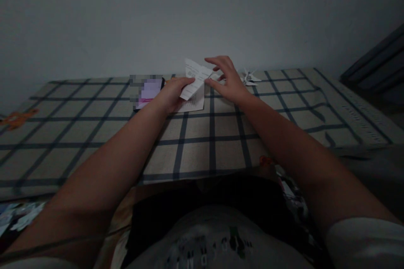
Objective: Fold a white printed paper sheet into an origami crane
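A folded sheet of printed paper [195, 76] is held up over the table, tilted, with creased edges. My left hand [174, 94] grips its left side, thumb pressed on top and the other fingers hidden behind it. At its right side, my right hand [225, 80] has its thumb near the paper's edge, with the fingers raised and apart from the thumb. Another printed sheet or booklet [195, 103] lies flat beneath on the cloth. Just beyond my right hand sits a spiky folded-paper piece [250, 78].
A phone with a lit screen [150, 91], partly blurred out, lies left of my left hand. The checked tablecloth [126, 134] covers the table up to the plain wall [158, 21]. An orange object [19, 118] lies at the far left.
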Available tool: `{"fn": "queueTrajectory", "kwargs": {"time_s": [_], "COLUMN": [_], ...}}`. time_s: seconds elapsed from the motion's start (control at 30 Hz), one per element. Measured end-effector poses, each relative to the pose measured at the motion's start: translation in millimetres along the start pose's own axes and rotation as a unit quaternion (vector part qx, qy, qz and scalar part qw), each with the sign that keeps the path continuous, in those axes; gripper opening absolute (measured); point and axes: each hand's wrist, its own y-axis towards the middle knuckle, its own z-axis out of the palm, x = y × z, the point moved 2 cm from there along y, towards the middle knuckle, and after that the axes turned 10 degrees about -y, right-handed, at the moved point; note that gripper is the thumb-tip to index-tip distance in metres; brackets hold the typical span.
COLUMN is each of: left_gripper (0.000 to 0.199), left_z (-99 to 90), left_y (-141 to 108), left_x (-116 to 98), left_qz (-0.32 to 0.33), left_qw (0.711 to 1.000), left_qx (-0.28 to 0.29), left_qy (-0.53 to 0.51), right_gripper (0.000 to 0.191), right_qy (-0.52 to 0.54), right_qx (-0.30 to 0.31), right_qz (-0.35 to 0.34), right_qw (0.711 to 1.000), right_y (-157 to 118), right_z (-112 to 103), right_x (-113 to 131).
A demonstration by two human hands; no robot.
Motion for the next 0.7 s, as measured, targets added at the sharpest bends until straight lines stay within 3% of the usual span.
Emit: {"fn": "queueTrajectory", "kwargs": {"time_s": [0.13,0.3,0.47,0.7], "left_gripper": [0.018,0.026,0.076,0.082], "left_z": [-4.3,-11.4,-6.8,3.4], "left_y": [1,3,1,-5], "left_x": [-3,-5,-7,-6], "left_qz": [-0.043,-0.045,0.004,0.091], "left_qw": [0.999,0.998,0.999,0.995], "left_qx": [-0.017,0.032,0.041,0.043], "left_qy": [-0.011,0.010,0.002,0.000], "right_gripper": [0.029,0.026,0.017,0.014], "right_qy": [-0.084,-0.095,-0.074,-0.018], "right_qx": [0.033,0.055,0.042,0.020], "right_qz": [-0.095,-0.117,-0.097,-0.023], "right_qw": [0.991,0.987,0.992,0.999], "right_y": [-1,-1,1,-1], "right_z": [2,8,6,7], "right_x": [2,1,10,26]}}
